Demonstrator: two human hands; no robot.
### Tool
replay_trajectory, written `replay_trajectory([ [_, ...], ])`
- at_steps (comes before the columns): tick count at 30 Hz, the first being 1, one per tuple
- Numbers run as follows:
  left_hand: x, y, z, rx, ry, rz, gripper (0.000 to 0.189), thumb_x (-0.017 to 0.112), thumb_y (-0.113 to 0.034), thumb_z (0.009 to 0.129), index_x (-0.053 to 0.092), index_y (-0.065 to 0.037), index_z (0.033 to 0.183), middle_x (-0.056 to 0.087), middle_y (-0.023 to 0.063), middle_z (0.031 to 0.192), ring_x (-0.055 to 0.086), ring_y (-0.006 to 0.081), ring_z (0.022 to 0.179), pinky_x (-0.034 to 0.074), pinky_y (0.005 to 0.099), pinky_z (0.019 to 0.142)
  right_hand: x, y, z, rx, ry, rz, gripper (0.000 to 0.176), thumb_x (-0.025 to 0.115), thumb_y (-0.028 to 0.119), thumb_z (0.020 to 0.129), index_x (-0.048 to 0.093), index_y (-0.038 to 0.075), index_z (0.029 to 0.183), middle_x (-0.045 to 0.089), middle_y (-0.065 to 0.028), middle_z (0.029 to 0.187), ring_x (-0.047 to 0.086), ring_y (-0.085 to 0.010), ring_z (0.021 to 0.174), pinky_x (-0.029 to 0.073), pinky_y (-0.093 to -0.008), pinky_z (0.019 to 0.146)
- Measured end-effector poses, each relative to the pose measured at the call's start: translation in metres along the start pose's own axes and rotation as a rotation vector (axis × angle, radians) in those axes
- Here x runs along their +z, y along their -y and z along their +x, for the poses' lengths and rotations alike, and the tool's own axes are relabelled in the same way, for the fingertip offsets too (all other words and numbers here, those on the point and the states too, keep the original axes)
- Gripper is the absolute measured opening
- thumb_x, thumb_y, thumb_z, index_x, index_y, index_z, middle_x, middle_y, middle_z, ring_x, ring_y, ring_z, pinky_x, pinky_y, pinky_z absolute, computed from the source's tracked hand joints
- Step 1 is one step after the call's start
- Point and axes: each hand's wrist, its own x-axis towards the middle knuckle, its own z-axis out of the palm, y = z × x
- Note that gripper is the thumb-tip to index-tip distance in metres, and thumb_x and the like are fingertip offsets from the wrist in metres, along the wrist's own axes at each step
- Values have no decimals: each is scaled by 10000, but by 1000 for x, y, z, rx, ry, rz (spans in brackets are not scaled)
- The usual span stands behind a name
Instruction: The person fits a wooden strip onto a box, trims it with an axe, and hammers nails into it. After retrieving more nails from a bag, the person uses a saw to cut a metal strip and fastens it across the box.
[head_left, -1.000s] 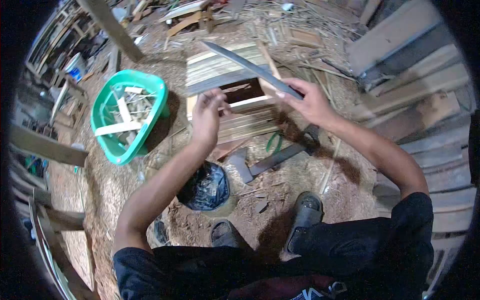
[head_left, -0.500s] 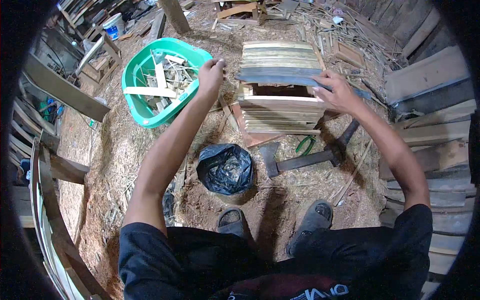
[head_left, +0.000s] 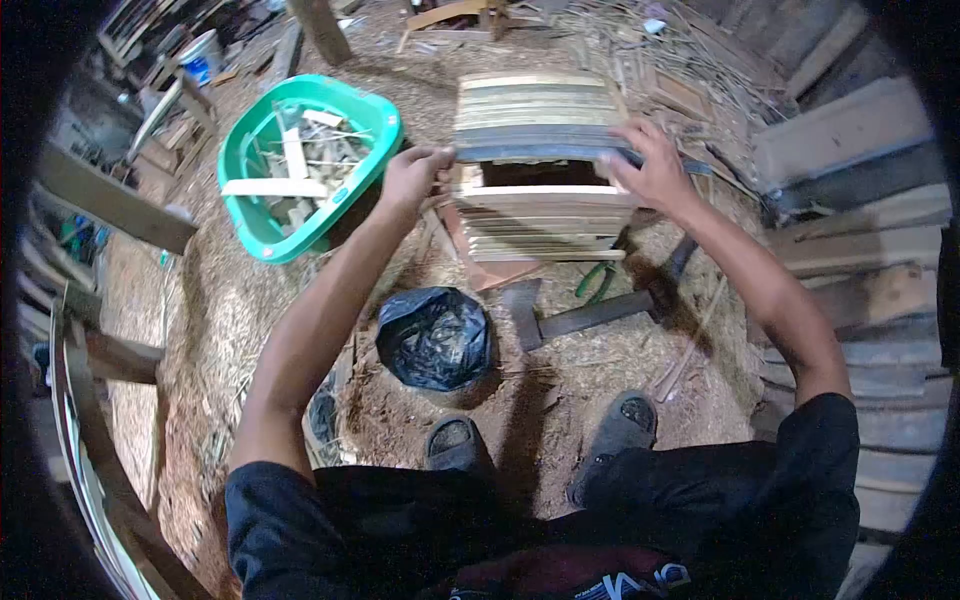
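Observation:
A boxy stack of thin wooden slats [head_left: 540, 225] stands on the floor before me, with a dark gap [head_left: 545, 174] in its upper face. Along that gap lies a long, dark wooden slat [head_left: 530, 150]. My right hand [head_left: 655, 172] grips this slat toward its right end, thumb below and fingers above, slightly blurred. At its left end is my left hand [head_left: 412, 182], fingers curled and pressed together; whether they pinch the slat or something small is hidden. Below the stack lie green-handled pliers [head_left: 597, 284] and a heavy tool with a broad metal head [head_left: 522, 312].
A green basin [head_left: 250, 225] of wood scraps stands to the left. Close to my feet is an open black plastic bag [head_left: 435, 345]. Boards [head_left: 850, 250] line the right side, and a wooden post [head_left: 320, 30] rises at the back. Shavings cover the ground.
My left hand has come down from above and beside the stack to the dark slat's left end. My right hand stays on the slat, which now lies closer against the stack. The view has shifted slightly.

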Motion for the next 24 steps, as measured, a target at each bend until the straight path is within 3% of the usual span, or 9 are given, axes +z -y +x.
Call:
replay_trajectory([
  [3,-9,7,13,5,22,3,150,625,-158,926,630,-9,939,583,15,748,547,96,627,473,260,572,-17,-38,-5,141,-156,152,238,637,146,893,644,9,1087,625,-165,1098,599,-314,1075,445,-383,953],
  [7,-15,10,10,83,8,112,141,607,-163,934,628,-26,961,606,22,804,590,104,689,494,268,616,-31,-72,-22,270,-115,140,217,636,173,910,660,1,1041,666,-155,1040,637,-302,1001,471,-386,912],
  [11,-11,8,6,137,37,233,195,660,-211,924,649,-42,1022,640,11,849,586,96,716,484,261,643,-37,-67,-30,64,84,84,209,666,207,884,696,24,979,691,-145,961,655,-310,945,490,-391,868],
  [15,-16,20,15,307,82,298,227,698,-230,917,651,-53,1051,654,-7,861,576,76,723,468,237,630,-38,-65,-27,115,91,203,238,679,261,887,723,46,978,690,-141,950,654,-303,932,497,-382,848],
  [21,-16,36,20,354,106,137,229,685,-228,932,645,-54,1075,647,-11,842,566,64,705,457,222,615,-32,-73,-29,123,132,169,258,675,270,903,729,50,1025,676,-140,927,657,-297,884,503,-384,808],
  [24,-21,38,22,357,122,246,230,613,-212,981,614,-39,1132,624,-27,892,539,43,753,431,210,653,-31,-68,-33,94,82,143,238,656,238,913,727,45,1032,669,-141,914,650,-299,876,501,-391,789],
])
